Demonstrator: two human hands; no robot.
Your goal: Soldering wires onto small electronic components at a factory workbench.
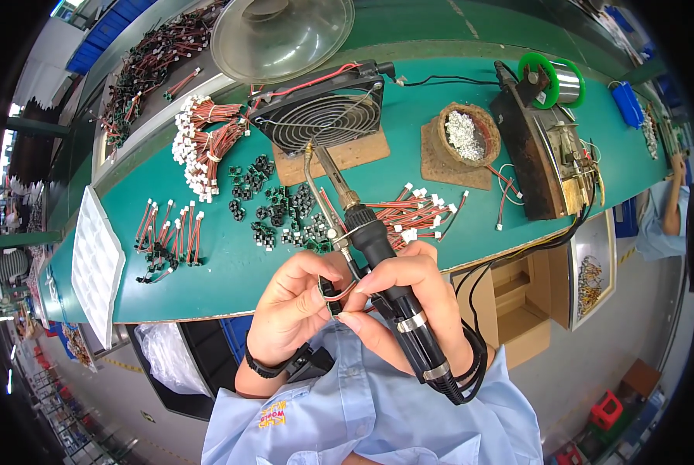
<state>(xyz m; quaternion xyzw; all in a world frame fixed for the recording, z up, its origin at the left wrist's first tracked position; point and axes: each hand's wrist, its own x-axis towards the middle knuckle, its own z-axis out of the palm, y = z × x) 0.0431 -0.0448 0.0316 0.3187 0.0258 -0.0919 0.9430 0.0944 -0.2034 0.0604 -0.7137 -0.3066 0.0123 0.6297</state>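
My left hand [291, 306] pinches a small black component [325, 288] between thumb and fingers near the table's front edge. Short red and black wires [342, 294] run from it toward my right fingertips. My right hand [421, 298] is closed around the black handle of a soldering iron [372, 242], its thumb and index finger close to the wires. A thin metal feed tube [320, 190] is clamped along the iron, whose tip points away from me toward the fan. Whether the right fingertips also grip the wires, I cannot tell.
A black fan [324, 116] stands behind the iron. Small black-green parts [273, 201] and wire leads with white connectors [417, 213] lie on the green table [231, 291]. Right of them are a bowl [494, 143], a soldering unit [521, 147] and a green solder spool [568, 84].
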